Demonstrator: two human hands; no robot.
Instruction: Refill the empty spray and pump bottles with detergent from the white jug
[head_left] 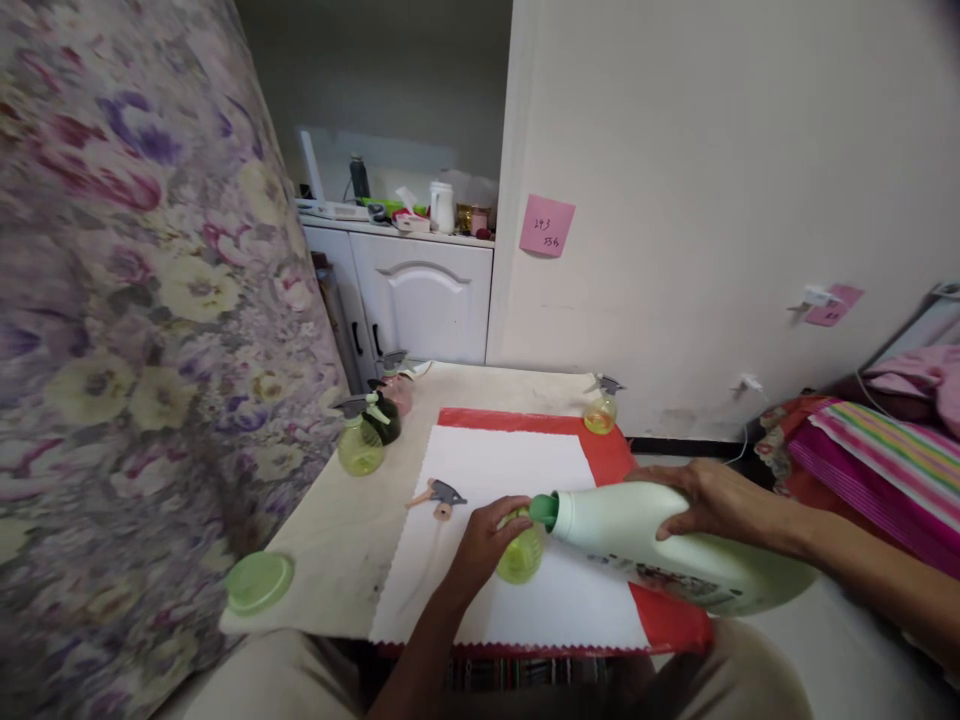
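Observation:
My left hand (484,545) is wrapped round a small yellow-green round bottle (523,555) that stands open on a white sheet (495,470). With my right hand (701,500) I grip a large pale green jug (675,555), tipped on its side. Its green spout (544,509) sits right at the mouth of the small bottle. A loose grey spray head (442,495) with its tube lies on the white sheet, just left of my left hand.
The white sheet lies over a red mat (622,455) on a low beige table (352,530). Spray bottles stand at the back left (361,440) and back right (601,408). A green lid (259,582) lies near the front left corner. A floral cloth hangs at left, bedding at right.

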